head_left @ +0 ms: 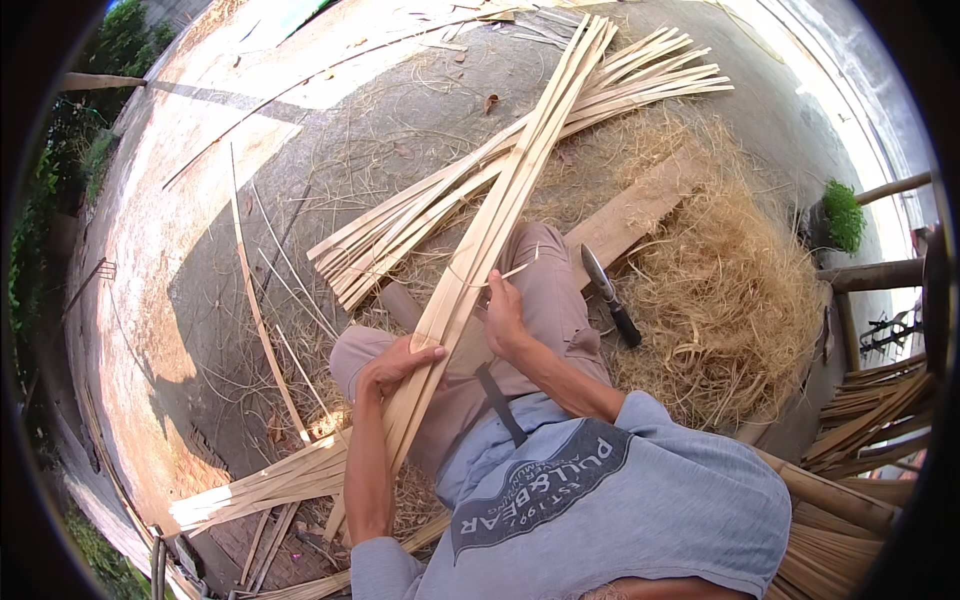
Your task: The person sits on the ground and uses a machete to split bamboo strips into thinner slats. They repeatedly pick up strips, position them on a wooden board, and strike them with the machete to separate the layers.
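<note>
A long bundle of pale, flat wooden strips, bamboo by the look of them (484, 250), lies slantwise across my lap. My left hand (400, 364) is wrapped round its near part, thumb on top. Close to the bundle's right side, my right hand (504, 312) pinches a thin, pale tie strip (521, 267), whose loose end curls up above my fingers. This tie seems to pass round the bundle just above my hands. Right of my leg, a knife with a dark handle (625, 323) rests at the edge of the shavings, blade pointing away.
Beyond my knees lies another fanned bundle of strips (390, 238), crossed by the one I hold. A plank (640, 207) runs from my legs to the far right. Curly shavings (735, 300) are heaped on the right. Single long strips (254, 300) lie on the left.
</note>
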`<state>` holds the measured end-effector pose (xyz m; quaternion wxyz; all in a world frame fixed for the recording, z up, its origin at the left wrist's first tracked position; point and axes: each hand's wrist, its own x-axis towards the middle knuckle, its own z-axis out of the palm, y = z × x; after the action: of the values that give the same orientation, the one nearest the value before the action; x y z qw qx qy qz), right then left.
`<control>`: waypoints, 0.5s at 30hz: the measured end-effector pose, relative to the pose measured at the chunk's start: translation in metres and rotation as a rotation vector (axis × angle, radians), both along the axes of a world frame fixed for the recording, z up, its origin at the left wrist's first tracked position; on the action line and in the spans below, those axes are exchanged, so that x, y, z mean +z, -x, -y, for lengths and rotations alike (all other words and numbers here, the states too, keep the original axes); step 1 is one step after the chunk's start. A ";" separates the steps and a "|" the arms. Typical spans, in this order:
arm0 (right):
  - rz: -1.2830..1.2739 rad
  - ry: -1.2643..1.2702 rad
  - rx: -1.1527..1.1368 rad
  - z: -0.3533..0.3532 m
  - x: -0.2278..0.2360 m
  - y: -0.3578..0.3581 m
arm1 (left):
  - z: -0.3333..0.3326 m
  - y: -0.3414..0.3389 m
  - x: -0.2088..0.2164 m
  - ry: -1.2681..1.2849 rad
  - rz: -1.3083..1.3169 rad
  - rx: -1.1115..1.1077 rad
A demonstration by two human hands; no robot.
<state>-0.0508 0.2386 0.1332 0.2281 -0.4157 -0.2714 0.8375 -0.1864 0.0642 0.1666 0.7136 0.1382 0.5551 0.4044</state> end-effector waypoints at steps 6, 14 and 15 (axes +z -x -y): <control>0.138 0.016 0.025 -0.015 -0.034 -0.022 | 0.005 -0.007 -0.026 0.108 0.148 -0.042; -0.152 0.735 0.586 -0.025 -0.063 -0.047 | -0.003 0.074 0.049 0.126 -0.132 -0.019; -0.026 0.732 0.668 -0.011 -0.056 -0.032 | -0.005 0.078 0.061 0.135 -0.156 -0.029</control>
<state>-0.0183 0.2495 0.0767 -0.2106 -0.3484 -0.0751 0.9103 -0.2640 0.0688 0.2276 0.6817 0.1290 0.6328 0.3438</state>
